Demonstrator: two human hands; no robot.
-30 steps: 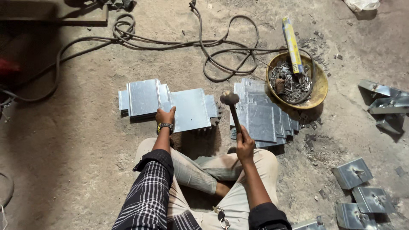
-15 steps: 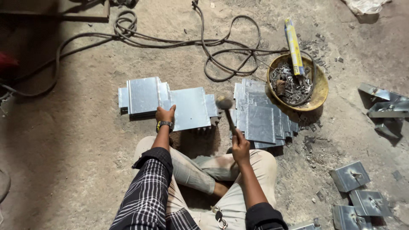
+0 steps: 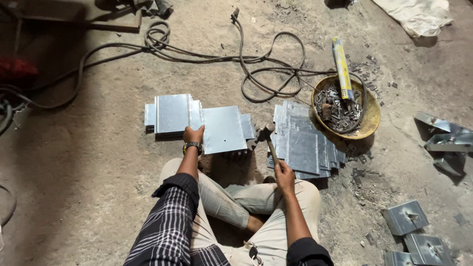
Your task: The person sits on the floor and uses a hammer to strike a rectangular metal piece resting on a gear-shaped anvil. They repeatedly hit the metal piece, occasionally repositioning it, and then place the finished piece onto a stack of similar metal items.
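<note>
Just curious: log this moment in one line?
left hand steadies metal sheet | right hand grips hammer | head at sheet edge

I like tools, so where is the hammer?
The hammer is in the middle of the head view, held by the right hand, its head touching the right edge of the metal sheet under the left hand.

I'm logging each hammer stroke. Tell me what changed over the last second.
The right hand brought the hammer down, from raised above the sheets to low by the right edge of the sheet. Nothing was picked up or released. The left hand stayed pressed on that sheet, and the stack and bowl did not move.
</note>
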